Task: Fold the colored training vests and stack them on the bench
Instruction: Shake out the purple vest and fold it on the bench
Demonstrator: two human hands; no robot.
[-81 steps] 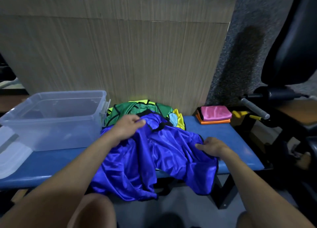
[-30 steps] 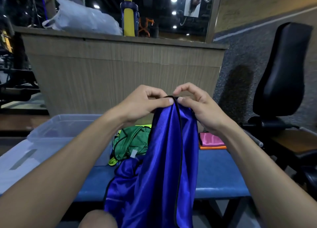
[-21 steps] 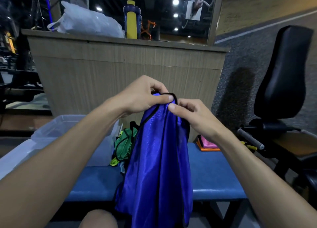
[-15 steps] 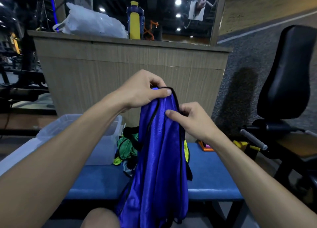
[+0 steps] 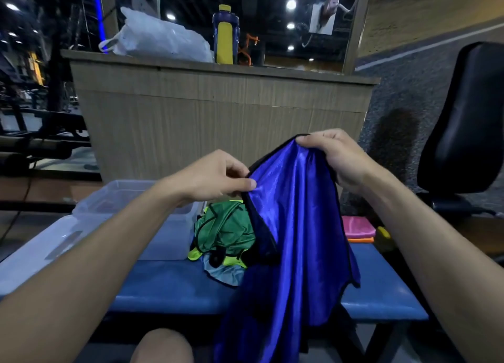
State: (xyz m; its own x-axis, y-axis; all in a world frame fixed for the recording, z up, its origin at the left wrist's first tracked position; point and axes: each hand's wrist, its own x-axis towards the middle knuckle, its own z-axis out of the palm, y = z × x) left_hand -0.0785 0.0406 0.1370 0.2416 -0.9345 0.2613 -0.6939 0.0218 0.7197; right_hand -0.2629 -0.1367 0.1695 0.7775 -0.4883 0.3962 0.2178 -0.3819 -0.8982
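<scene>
A shiny blue vest (image 5: 289,253) with black trim hangs in front of me over the blue bench (image 5: 169,286). My left hand (image 5: 218,180) pinches its left edge and my right hand (image 5: 335,158) grips its top edge higher up to the right. Behind it on the bench lies a crumpled heap of vests, green (image 5: 226,231) on top with yellow and light blue underneath. A folded pink vest (image 5: 354,226) sits on an orange one at the bench's right end.
A clear plastic bin (image 5: 131,199) stands on the bench's left part, its lid (image 5: 35,256) lying beside it. A wooden counter (image 5: 218,111) behind holds a white bag and a bottle. A black padded seat (image 5: 463,122) of a gym machine is at right.
The vest was lifted off the bench and held up. In the last half second my hands separated: the right went up and right along the edge, the left dropped lower, spreading the cloth.
</scene>
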